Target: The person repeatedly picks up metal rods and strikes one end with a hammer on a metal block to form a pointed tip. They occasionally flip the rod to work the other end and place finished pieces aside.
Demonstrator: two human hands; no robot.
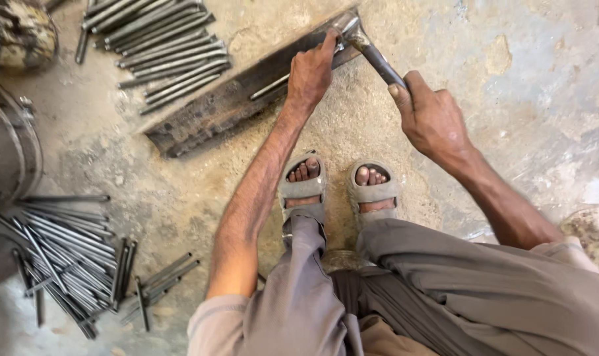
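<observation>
My left hand (pixel 311 71) reaches forward and pinches a thin metal rod (pixel 272 86) that lies along a long dark iron bar (pixel 227 105) on the floor. My right hand (pixel 430 115) is closed around the dark handle of a hammer (pixel 372 54). The hammer's shiny head (pixel 347 26) rests at the far end of the bar, right by my left fingertips. My two sandalled feet (pixel 339 184) stand just behind the bar, and I am crouched over them in grey trousers.
A neat stack of straight metal rods (pixel 161 49) lies beyond the bar at upper left. A loose pile of rods (pixel 68 257) spreads at lower left beside a dark round metal drum (pixel 9 151). The floor is rough concrete.
</observation>
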